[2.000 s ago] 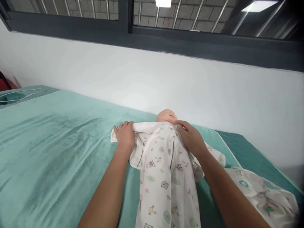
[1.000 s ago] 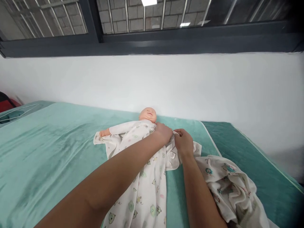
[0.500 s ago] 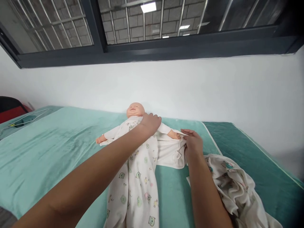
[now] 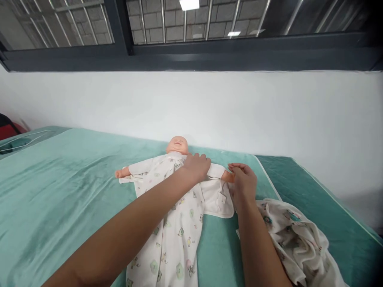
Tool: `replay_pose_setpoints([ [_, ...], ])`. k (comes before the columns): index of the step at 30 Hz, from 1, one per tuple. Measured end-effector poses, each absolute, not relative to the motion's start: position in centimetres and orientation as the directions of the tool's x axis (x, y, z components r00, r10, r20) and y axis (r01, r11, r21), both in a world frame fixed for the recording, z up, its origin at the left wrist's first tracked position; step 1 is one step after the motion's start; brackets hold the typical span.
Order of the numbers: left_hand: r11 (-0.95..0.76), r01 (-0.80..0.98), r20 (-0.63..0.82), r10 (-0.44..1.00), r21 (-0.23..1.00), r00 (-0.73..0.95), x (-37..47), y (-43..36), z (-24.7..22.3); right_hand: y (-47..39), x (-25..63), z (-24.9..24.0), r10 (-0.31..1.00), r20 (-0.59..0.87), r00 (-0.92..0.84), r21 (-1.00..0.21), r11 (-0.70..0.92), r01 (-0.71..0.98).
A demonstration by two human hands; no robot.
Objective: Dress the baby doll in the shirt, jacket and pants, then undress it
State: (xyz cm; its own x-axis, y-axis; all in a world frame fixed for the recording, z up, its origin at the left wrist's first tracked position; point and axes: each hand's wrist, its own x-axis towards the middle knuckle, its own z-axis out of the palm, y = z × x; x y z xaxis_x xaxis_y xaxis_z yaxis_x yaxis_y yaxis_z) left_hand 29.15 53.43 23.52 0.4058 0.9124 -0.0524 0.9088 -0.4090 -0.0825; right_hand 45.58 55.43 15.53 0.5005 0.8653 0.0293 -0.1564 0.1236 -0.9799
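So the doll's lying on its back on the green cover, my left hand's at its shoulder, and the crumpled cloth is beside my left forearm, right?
Not quite: the crumpled cloth is beside your right forearm, as the head view shows. The doll is lying on its back on the green cover, your left hand at its shoulder.

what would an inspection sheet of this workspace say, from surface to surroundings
Surface: green cover, wrinkled at left
Things: doll lying face up, printed clothes over its body
Clutter: crumpled cloth at right; red-and-black item at left edge
Hands: left hand over white sleeve; right hand beside small hand of doll
Cables: pale line far left, cord or piping unclear
Surroundings: white wall, barred window
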Motion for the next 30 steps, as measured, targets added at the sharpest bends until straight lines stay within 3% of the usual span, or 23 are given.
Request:
replay_pose_setpoints([
  [3,-0.378,0.921,0.076,0.925,0.092,0.372,25.8,52.1,23.8,54.9,44.2,15.9,0.856,0.258,0.449,-0.962,0.182,0.206],
  [6,-0.275,0.864,0.267,0.948,0.422,0.171,21.3,50.2,22.7,53.6,41.0,16.3,0.909,0.374,0.183,-0.850,0.257,0.459],
  [9,-0.211,0.672,0.333,0.941,0.710,-0.056,17.5,48.5,20.2,51.8,37.5,16.4,0.925,0.372,-0.071,-0.839,0.368,0.401],
  [12,-0.180,0.507,0.288,0.947,0.843,-0.142,15.7,47.5,18.0,50.6,35.6,16.5,0.909,0.367,-0.198,-0.846,0.415,0.336],
  [18,-0.237,0.490,0.323,0.941,0.839,-0.098,15.7,47.6,17.5,50.7,35.1,17.5,0.931,0.259,-0.257,-0.855,0.345,0.387],
  [24,-0.421,0.710,0.611,0.791,0.565,-0.018,15.7,47.0,16.9,50.2,33.4,18.2,0.858,0.451,-0.245,-0.698,0.510,0.503],
  [30,-0.443,0.774,0.629,0.774,0.453,0.074,15.7,46.2,16.6,49.4,33.6,17.5,0.778,0.581,-0.240,-0.594,0.606,0.529],
])
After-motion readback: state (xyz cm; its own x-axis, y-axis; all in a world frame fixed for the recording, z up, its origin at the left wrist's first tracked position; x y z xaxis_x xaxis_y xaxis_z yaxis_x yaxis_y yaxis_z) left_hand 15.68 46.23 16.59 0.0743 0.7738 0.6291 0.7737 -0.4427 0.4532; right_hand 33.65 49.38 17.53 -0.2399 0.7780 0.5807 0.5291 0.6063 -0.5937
